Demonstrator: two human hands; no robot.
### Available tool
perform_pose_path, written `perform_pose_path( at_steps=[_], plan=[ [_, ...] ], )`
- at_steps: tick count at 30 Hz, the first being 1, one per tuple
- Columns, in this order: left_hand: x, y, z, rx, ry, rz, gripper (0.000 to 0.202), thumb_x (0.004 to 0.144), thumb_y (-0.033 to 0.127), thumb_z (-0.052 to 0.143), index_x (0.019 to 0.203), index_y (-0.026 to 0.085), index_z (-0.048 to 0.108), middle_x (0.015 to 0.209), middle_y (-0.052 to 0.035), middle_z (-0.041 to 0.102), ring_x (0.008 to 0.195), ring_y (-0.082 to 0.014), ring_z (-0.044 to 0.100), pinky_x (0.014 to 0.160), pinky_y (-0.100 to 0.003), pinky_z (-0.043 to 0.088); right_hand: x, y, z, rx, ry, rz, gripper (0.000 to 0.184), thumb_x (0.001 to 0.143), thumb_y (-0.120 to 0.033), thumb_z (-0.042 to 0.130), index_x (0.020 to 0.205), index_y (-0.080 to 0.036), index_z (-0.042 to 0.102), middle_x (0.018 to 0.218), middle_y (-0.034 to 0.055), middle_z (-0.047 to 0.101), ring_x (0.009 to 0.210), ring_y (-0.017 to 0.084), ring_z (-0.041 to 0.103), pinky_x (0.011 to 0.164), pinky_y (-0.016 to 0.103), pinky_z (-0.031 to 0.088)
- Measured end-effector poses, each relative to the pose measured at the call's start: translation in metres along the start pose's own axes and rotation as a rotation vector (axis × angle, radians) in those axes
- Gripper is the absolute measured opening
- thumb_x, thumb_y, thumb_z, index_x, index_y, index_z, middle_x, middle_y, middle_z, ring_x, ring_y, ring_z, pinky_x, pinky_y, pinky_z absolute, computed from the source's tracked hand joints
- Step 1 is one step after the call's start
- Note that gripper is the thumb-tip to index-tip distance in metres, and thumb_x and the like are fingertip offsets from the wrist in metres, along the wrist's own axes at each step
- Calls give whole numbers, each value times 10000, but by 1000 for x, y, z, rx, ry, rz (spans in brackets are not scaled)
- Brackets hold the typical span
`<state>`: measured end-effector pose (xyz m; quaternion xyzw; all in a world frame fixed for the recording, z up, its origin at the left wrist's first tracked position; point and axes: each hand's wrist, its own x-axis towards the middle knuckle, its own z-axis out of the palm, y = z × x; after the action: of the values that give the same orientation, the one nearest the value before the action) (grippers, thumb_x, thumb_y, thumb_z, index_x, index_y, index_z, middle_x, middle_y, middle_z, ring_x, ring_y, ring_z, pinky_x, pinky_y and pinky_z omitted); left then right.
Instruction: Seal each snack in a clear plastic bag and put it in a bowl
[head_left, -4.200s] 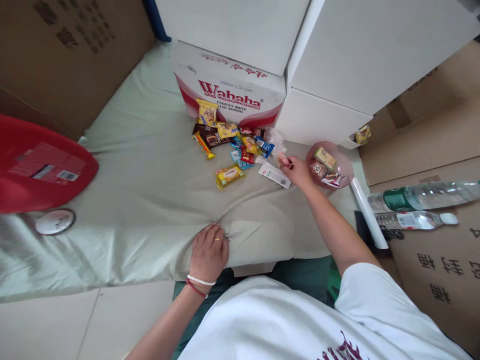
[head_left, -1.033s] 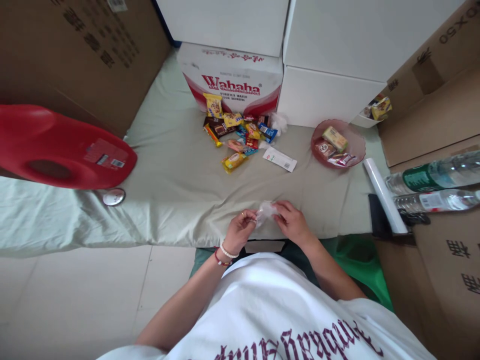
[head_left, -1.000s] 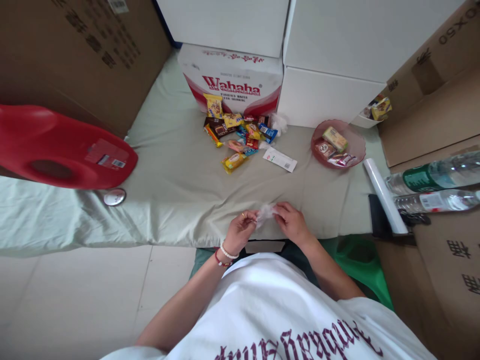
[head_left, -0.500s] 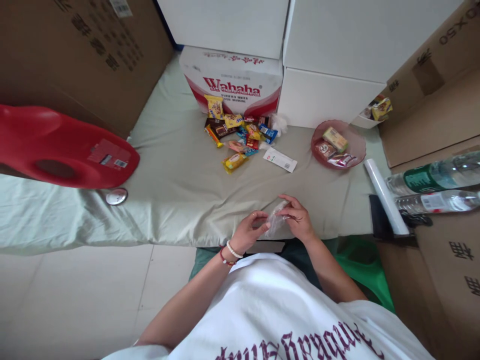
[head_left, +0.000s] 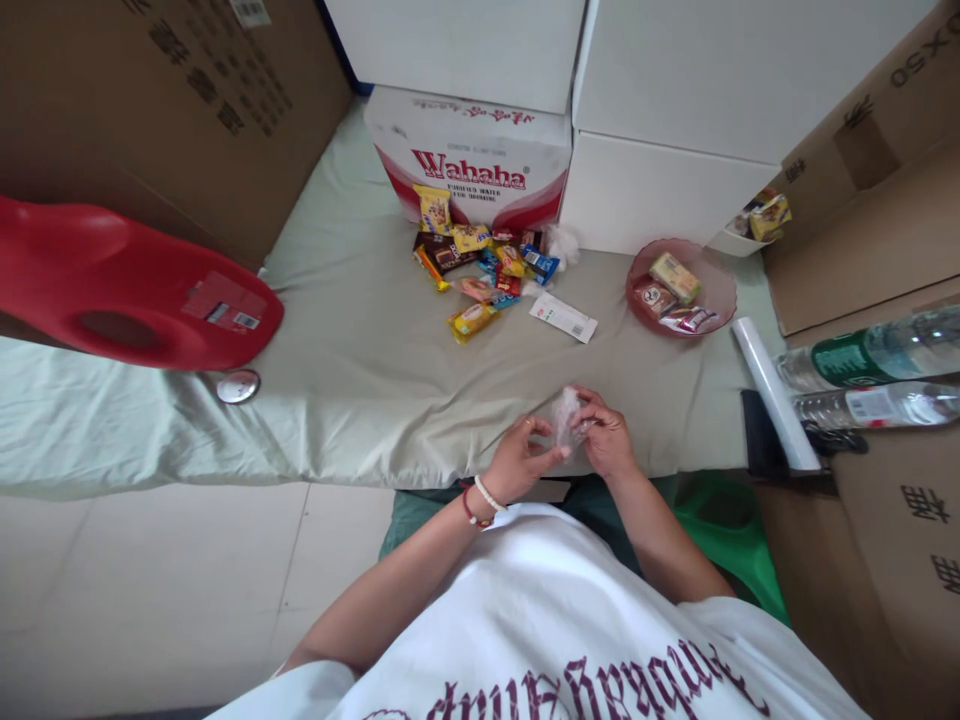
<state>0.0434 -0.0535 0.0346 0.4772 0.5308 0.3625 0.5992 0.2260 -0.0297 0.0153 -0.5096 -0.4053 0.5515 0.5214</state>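
Note:
Between my two hands, near the front edge of the cloth-covered surface, is a crumpled clear plastic bag. My right hand has its fingers closed on the bag's right side. My left hand, with a white beaded bracelet and a red one at the wrist, has its fingers curved around the bag's left side, thumb and fingertips against the plastic. Beyond the hands lies a heap of wrapped snacks. A white packet with a barcode rests just right of the heap.
A pink bowl with several snacks stands at right, beside a white roll and two plastic bottles. At left are a red plastic container and a round metallic disc. A Wahaha carton stands behind the snacks.
My left hand has moved right, closer to my right hand. The plastic bag is raised more upright and bunched between the fingers. The view has shifted slightly.

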Motion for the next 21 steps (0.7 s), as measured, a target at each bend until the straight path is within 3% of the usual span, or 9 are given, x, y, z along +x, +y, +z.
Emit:
perform_pose_path(
  at_steps=[3, 7, 10, 13, 15, 18, 21],
  plan=[
    [8, -2, 2, -32, 71, 19, 272, 721, 438, 817, 825, 213, 707, 927, -33, 678, 887, -189, 630, 809, -315, 527, 3, -1, 5, 71, -13, 70, 81, 609, -178, 668, 612, -244, 715, 1269, 47, 743, 1096, 252, 689, 838, 355, 562],
    [15, -4, -27, -292, 26, -88, 343, 718, 489, 833, 849, 197, 709, 754, 10, 631, 674, -126, 542, 656, -269, 454, 8, -8, -12, 183, -31, 228, 95, 589, -219, 762, 573, -232, 669, 1027, 42, 786, 757, 189, 685, 675, 327, 578],
    [18, -5, -50, -348, 33, -143, 430, 695, 553, 858, 865, 188, 705, 674, 37, 569, 581, -93, 469, 568, -245, 392, 9, -11, -26, 164, -123, 300, 118, 581, -219, 777, 562, -223, 661, 915, 43, 771, 726, 180, 668, 644, 305, 572],
    [23, -8, -60, -278, 104, -171, 464, 708, 605, 832, 882, 196, 697, 604, 66, 480, 520, -88, 402, 515, -242, 353, 7, -10, -30, 124, -189, 302, 88, 576, -200, 763, 577, -222, 679, 944, 40, 758, 759, 177, 661, 656, 294, 564],
    [26, -12, -60, -239, 199, -161, 467, 724, 612, 812, 926, 211, 686, 634, 63, 489, 544, -100, 423, 529, -245, 372, 5, -7, -28, 104, -179, 258, 73, 591, -197, 752, 595, -224, 684, 946, 39, 743, 766, 174, 650, 662, 290, 549],
    [26, -16, -55, -91, 343, -41, 441, 783, 594, 779, 1007, 225, 686, 833, -1, 626, 730, -151, 572, 669, -278, 470, 3, -3, -23, 90, -167, 167, 60, 630, -186, 716, 622, -225, 671, 903, 30, 713, 750, 164, 628, 676, 290, 516],
    [26, -18, -46, 163, 323, 108, 417, 888, 593, 683, 1078, 224, 708, 1020, -80, 679, 939, -233, 646, 855, -362, 514, 1, -3, -20, 78, -205, 130, 57, 649, -188, 686, 625, -224, 649, 877, 27, 688, 745, 167, 613, 696, 310, 502]
  ],
)
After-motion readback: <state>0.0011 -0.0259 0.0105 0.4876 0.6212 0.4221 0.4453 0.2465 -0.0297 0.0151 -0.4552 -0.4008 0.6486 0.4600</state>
